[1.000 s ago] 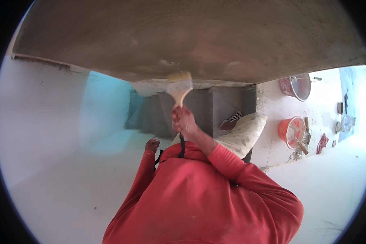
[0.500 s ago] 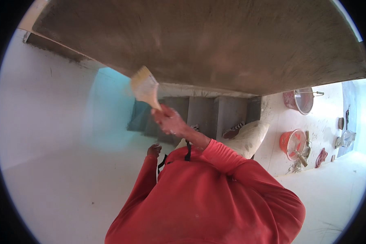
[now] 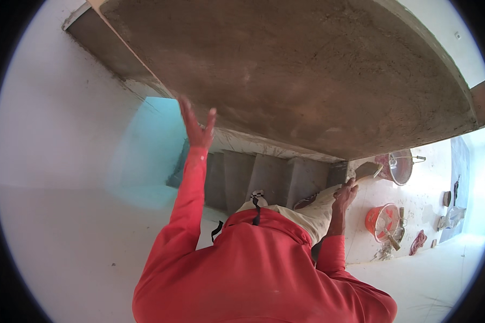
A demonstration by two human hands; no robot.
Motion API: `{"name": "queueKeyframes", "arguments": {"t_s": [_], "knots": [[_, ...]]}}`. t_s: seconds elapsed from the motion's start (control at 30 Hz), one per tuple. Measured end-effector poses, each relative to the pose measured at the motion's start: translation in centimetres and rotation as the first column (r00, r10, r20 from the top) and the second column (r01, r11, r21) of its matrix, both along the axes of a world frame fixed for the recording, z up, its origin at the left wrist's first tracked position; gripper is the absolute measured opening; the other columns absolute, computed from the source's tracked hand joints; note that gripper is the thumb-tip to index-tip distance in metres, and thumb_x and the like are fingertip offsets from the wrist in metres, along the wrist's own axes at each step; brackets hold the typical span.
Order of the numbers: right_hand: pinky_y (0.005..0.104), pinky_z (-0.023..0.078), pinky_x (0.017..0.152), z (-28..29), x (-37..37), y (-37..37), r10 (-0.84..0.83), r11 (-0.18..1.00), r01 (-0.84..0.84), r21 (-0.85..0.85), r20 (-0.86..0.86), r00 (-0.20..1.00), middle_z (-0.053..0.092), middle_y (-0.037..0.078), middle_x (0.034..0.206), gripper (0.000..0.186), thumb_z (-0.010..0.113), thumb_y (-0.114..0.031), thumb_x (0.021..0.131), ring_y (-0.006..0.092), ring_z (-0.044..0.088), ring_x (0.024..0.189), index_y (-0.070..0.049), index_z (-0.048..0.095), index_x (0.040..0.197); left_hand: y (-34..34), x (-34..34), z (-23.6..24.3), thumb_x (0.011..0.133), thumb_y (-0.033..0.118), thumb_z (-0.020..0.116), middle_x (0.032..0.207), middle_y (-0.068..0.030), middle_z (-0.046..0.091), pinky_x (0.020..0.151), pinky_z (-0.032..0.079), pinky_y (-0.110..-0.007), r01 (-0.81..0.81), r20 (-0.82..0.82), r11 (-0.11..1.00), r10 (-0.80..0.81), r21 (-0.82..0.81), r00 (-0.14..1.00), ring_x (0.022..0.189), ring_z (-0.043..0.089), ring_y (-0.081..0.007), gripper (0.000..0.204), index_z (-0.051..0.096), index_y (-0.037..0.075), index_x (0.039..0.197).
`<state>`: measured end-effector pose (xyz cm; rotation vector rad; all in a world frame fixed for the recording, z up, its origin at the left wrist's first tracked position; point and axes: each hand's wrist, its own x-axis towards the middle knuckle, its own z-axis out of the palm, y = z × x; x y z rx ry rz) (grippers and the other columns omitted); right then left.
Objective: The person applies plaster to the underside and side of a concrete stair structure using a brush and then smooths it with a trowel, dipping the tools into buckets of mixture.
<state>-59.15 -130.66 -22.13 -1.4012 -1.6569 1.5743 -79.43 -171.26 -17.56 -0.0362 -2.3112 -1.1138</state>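
My left hand (image 3: 198, 129) is raised with fingers spread, at the lower left edge of the brown plastered wall panel (image 3: 307, 70). Nothing is in it, and whether it touches the panel I cannot tell. Low on the right, my right hand (image 3: 344, 195) is closed around the handle of a wide flat paintbrush (image 3: 367, 171). The brush points up and to the right, its pale bristle end overlapping the dark red bucket (image 3: 396, 171) in view.
Grey stairs (image 3: 269, 177) descend beneath the panel, where my feet stand. On the light floor at right are an orange bucket (image 3: 369, 222) with tools beside it, a reddish cloth or rope bundle (image 3: 417, 242) and a clear plastic bag (image 3: 456, 216). A white wall (image 3: 64, 134) rises at left.
My right hand has swung the brush from the panel's lower left edge down to the right. My left hand has risen from low by my side and spread open near the panel.
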Motion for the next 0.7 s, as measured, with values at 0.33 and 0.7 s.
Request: {"name": "queueKeyframes", "arguments": {"t_s": [0.33,0.7], "knots": [[0.0213,0.036,0.054,6.7,-2.7,-11.3,0.728,0.664,-0.670,0.331,-0.086,0.680,0.055,-0.001,0.075,0.041,0.050,-0.026,0.092,0.0050,0.041,0.062,-0.004,0.045,0.127,7.6,-4.1,4.8,0.077,0.060,0.055,0.143,-0.0245,-0.016,0.108,0.003,-0.048,0.122,-0.071,0.993,-0.122,-0.006,0.990,0.134,-0.014,-0.0383,0.104,-0.006,0.002,0.140],[0.0380,0.049,0.074,15.1,-4.8,-4.7,0.350,0.728,-0.274,0.628,0.004,0.937,0.056,0.024,0.112,0.051,0.048,-0.025,0.091,0.0353,0.062,0.088,-0.012,0.031,0.137,8.7,-4.5,2.5,0.074,0.062,0.058,0.141,-0.0258,-0.021,0.109,0.001,-0.047,0.070,-0.023,0.971,-0.077,-0.227,0.997,0.133,-0.017,-0.0381,0.114,-0.012,-0.001,0.137]]}}
